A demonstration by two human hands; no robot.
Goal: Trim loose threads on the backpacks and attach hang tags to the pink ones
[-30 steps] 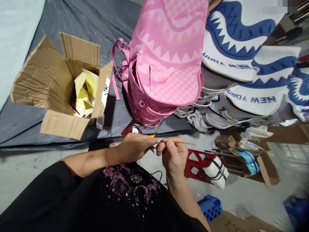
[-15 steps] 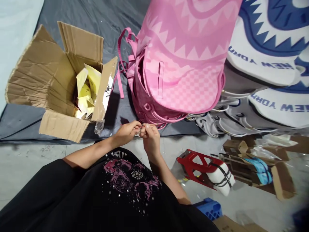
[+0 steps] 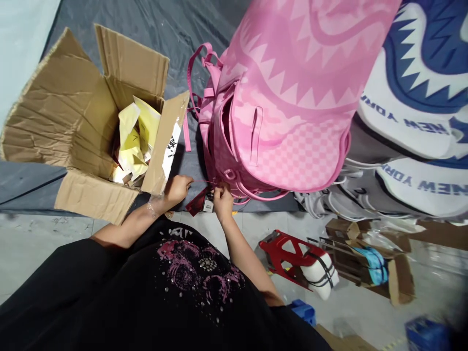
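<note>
A pink backpack [image 3: 300,146] with shark teeth and a checked pattern lies on the dark-covered table, its top handle toward me. Left of that handle, my left hand [image 3: 178,189] is closed in a pinch, and a thin pink string [image 3: 200,181] runs taut from it toward the bag. My right hand [image 3: 223,199] is pinched closed at the bag's near edge, where the string meets it. Beside those fingers hang a dark red tag [image 3: 196,203] and a small white label [image 3: 208,205] with a barcode. The exact grip point of the right fingers is hidden.
An open cardboard box [image 3: 87,122] holding yellow paper packets [image 3: 133,139] stands at left, close to my left forearm. White-and-blue bags [image 3: 413,117] are stacked at right. On the floor are a red stool [image 3: 288,256] and several cartons [image 3: 400,280].
My hands, together at the bag's edge before, are now apart. The left has moved left, drawing out the string. The red tag and white label now show plainly.
</note>
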